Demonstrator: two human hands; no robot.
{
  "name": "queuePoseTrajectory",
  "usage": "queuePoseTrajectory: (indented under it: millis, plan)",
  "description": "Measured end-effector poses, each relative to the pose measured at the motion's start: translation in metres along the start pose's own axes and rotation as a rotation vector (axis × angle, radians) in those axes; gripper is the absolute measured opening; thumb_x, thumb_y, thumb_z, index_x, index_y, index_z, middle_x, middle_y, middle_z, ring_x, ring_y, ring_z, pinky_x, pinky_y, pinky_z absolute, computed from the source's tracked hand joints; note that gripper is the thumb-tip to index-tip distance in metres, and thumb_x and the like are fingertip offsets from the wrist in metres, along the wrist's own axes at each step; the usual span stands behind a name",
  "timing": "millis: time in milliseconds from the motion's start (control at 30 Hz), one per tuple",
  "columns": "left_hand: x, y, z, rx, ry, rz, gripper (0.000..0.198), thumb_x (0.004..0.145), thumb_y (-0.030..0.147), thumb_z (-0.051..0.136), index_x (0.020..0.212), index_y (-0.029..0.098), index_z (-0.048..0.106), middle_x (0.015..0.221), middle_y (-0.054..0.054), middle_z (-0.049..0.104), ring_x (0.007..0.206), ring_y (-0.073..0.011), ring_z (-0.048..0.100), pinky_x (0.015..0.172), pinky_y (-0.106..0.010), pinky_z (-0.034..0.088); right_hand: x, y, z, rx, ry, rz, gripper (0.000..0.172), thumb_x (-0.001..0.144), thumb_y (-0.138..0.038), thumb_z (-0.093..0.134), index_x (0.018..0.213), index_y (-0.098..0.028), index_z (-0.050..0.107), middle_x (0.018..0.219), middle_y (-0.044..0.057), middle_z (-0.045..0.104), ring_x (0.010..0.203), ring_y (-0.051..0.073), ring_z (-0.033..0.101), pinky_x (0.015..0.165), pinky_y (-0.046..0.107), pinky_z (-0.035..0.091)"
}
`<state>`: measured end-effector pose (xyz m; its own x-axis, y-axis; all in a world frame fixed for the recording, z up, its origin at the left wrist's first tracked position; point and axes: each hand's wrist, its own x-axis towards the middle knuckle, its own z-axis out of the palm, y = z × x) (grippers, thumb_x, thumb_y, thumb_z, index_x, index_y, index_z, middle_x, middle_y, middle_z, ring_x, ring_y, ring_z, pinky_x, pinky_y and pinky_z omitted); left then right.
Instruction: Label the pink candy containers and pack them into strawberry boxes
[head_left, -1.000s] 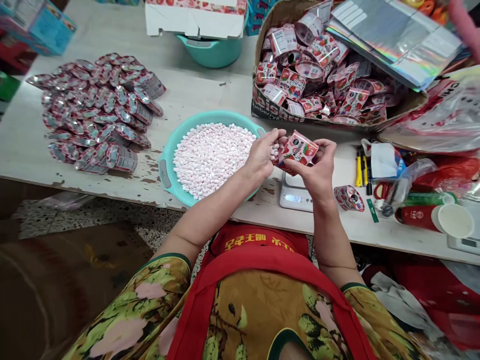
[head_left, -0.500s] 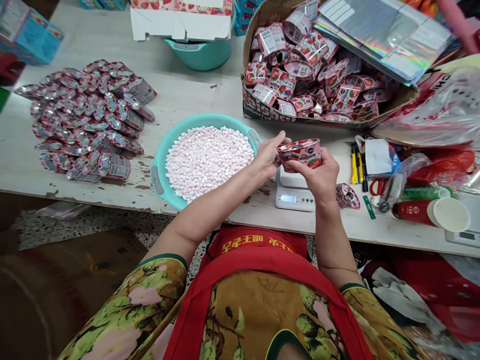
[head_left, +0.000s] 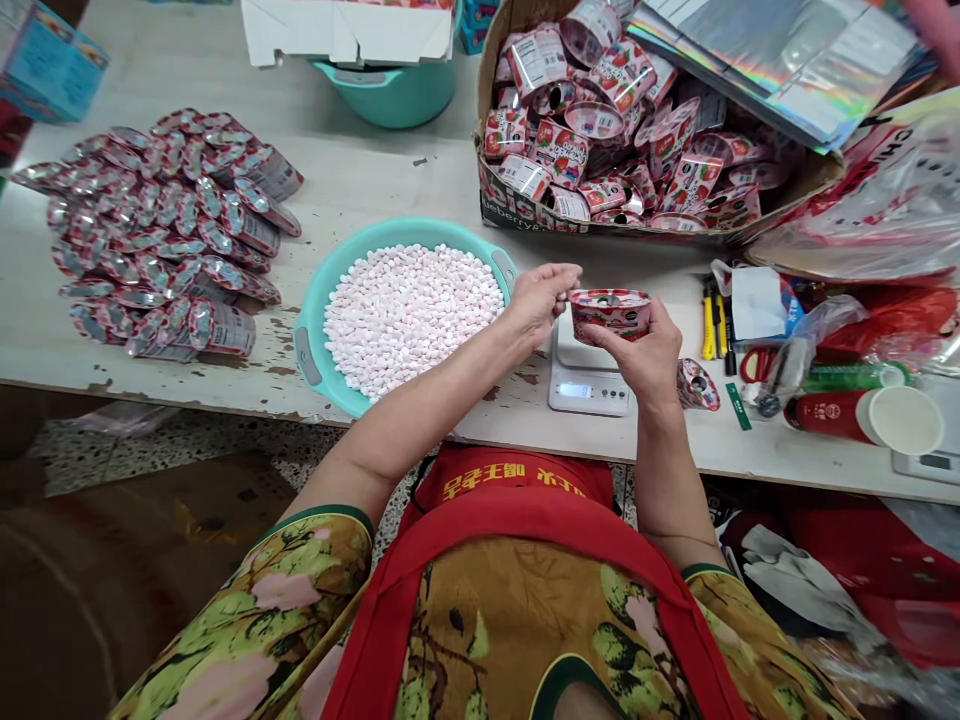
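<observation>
My right hand (head_left: 651, 352) grips a strawberry-printed pouch (head_left: 611, 318), thumb across its front. The pouch is upright with its mouth parted, above the kitchen scale (head_left: 589, 385). Beside the pouch's upper left edge is my left hand (head_left: 541, 300), its fingers pressed together; what they hold, if anything, I cannot make out. Left of the scale, a turquoise basin (head_left: 306, 345) contains many small pale pink-white candies (head_left: 412, 315). Another printed pouch (head_left: 696, 385) lies flat to the right of my right wrist.
Many standing pouches (head_left: 165, 230) crowd the left of the table. A cardboard box (head_left: 517, 212) at the back holds more pouches, with silvery sheets (head_left: 780, 60) over it. On the right are cutters (head_left: 707, 325), a red paper cup (head_left: 829, 415) and plastic bags (head_left: 885, 220).
My left fingers have drawn together and moved slightly up, off the pouch's side. The pouch's mouth is now wider and faces up more. The view has shifted a little.
</observation>
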<state>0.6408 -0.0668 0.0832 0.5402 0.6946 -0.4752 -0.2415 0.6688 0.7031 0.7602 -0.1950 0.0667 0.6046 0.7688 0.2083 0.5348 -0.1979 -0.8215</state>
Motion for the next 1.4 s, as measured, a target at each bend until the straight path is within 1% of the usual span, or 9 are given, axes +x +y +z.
queuePoseTrajectory:
  millis: [133,233,333,500,600,733,967,1133,1400]
  plan:
    - [0.006,0.024,-0.011,-0.088,0.053,-0.011,0.016,0.088,0.029,0.078,0.087,0.018,0.066,0.066,0.004,0.058,0.051,-0.0037,0.051,0.043,-0.016,0.033,0.005,0.029,0.009,0.145,0.024,0.100,0.060,0.055,-0.047,0.092,0.098,-0.022,0.058,0.086,-0.003,0.066,0.080,0.016,0.061,0.078,0.031,0.053]
    - [0.003,0.041,-0.022,-0.103,0.066,-0.006,0.026,0.091,0.045,0.073,0.095,0.020,0.068,0.066,0.002,0.060,0.050,-0.0056,0.053,0.038,-0.018,0.030,0.012,0.056,0.015,0.069,0.021,0.141,0.060,0.050,-0.046,0.093,0.094,-0.021,0.060,0.087,-0.003,0.064,0.083,0.017,0.060,0.082,0.032,0.052]
    - [-0.003,0.056,-0.036,-0.107,0.076,0.013,0.024,0.093,0.046,0.070,0.101,0.023,0.069,0.067,0.001,0.061,0.050,-0.0065,0.055,0.037,-0.019,0.031,0.015,0.071,0.013,-0.055,0.019,0.167,0.063,0.046,-0.044,0.093,0.097,-0.021,0.064,0.098,0.001,0.064,0.094,0.021,0.060,0.092,0.038,0.051]
    - [-0.011,0.084,-0.086,-0.067,0.118,0.078,0.018,0.093,0.040,0.065,0.109,0.034,0.070,0.070,-0.001,0.064,0.059,-0.0128,0.061,0.036,-0.024,0.034,0.004,0.065,-0.011,-0.073,0.010,0.086,0.075,0.056,-0.045,0.089,0.123,-0.025,0.061,0.125,0.006,0.065,0.106,0.023,0.060,0.093,0.041,0.051]
    - [-0.014,0.093,-0.123,-0.033,0.156,0.119,0.020,0.090,0.041,0.064,0.109,0.038,0.070,0.069,-0.002,0.063,0.066,-0.0175,0.063,0.037,-0.026,0.036,-0.012,0.062,-0.028,-0.008,0.104,0.066,0.061,0.071,-0.047,0.081,0.124,-0.026,0.060,0.128,0.007,0.066,0.099,0.020,0.063,0.082,0.036,0.053]
    - [-0.021,0.090,-0.148,-0.097,0.145,0.116,0.013,0.088,0.027,0.065,0.100,0.032,0.069,0.070,0.001,0.061,0.058,-0.0115,0.057,0.038,-0.023,0.036,-0.036,0.067,-0.043,0.042,0.208,0.086,0.042,0.079,-0.047,0.075,0.112,-0.024,0.064,0.114,0.006,0.071,0.090,0.018,0.067,0.077,0.035,0.055]
    - [-0.029,0.094,-0.134,-0.301,0.147,0.008,0.027,0.105,0.027,0.038,0.117,0.032,0.062,0.064,0.003,0.060,0.053,-0.0087,0.044,0.033,-0.017,0.032,-0.067,0.067,-0.057,0.152,0.342,0.077,0.034,0.079,-0.044,0.079,0.099,-0.020,0.068,0.098,0.005,0.073,0.089,0.018,0.071,0.090,0.040,0.059]
    - [-0.025,0.095,-0.127,-0.191,0.159,0.022,0.041,0.109,0.035,0.022,0.107,0.032,0.062,0.061,0.005,0.061,0.049,-0.0064,0.041,0.031,-0.013,0.028,-0.080,0.069,-0.064,0.175,0.387,0.087,0.036,0.079,-0.047,0.080,0.097,-0.019,0.069,0.095,0.005,0.074,0.090,0.019,0.072,0.093,0.043,0.059]
    - [-0.034,0.074,-0.079,0.115,-0.050,-0.097,0.004,0.092,0.024,0.066,0.089,0.022,0.063,0.062,0.003,0.054,0.039,-0.0027,0.033,0.030,-0.015,0.020,-0.092,0.074,-0.061,0.109,0.346,0.143,0.038,0.079,-0.052,0.079,0.096,-0.019,0.071,0.091,0.004,0.074,0.085,0.019,0.071,0.092,0.041,0.058]
